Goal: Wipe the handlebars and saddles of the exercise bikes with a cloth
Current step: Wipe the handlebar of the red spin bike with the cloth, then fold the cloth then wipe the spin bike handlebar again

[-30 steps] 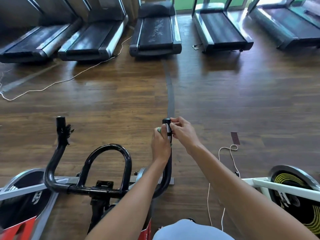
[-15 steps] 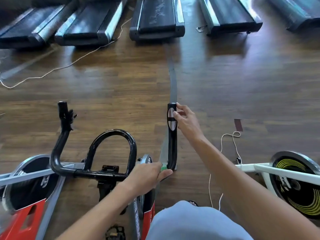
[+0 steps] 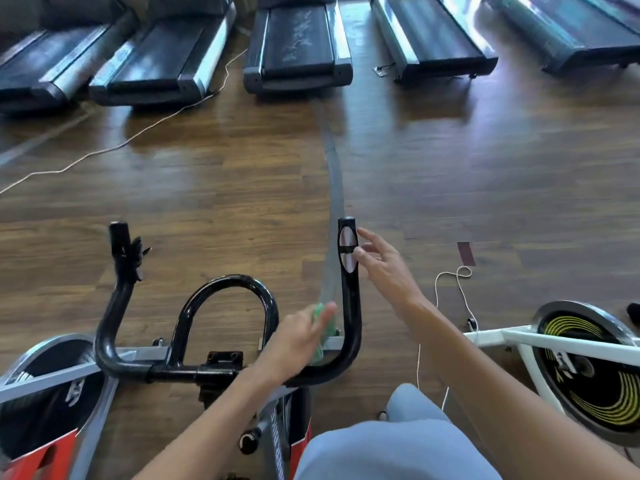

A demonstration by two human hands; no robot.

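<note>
Black tubular steel handlebar (image 3: 221, 370) of the red-and-grey exercise bike (image 3: 52, 410) sits low centre in the head view: two upright horns plus an inner loop. Right horn carries two oval metal sensor plates (image 3: 347, 251) near its tip.

Left hand (image 3: 294, 342) holds a small green cloth (image 3: 320, 336) against the inner side of the right horn, at the lower bend. Fingers lie fairly straight over the cloth, pressing it on the tube (motion blur here, so I cannot tell the exact contact line).

Right hand (image 3: 384, 268) is just beside the right horn at sensor height, fingers spread and released, grasping nothing. Thumb tip is at or very near the tube; touching or not, cannot tell.

Left horn tip shows ragged, torn grip material (image 3: 133, 252).

Writing: white lettering runs along the bike frame (image 3: 277, 441) below the bar, too blurred to read. A logo on the black flywheel cover at left, also unreadable. No legible brand.

A second bike at right: white frame (image 3: 554, 344), black flywheel with yellow concentric stripes (image 3: 595, 386). A thin white cord (image 3: 450, 285) loops on the brown wood-plank floor (image 3: 207, 188) between the bikes. Small dark red tape patch (image 3: 465, 253) on the floor beyond it. A grey strip runs up the floor toward a row of black-and-silver treadmills (image 3: 298, 46) along the far edge. Person's knee in light blue fabric (image 3: 381, 452) at the near edge.
</note>
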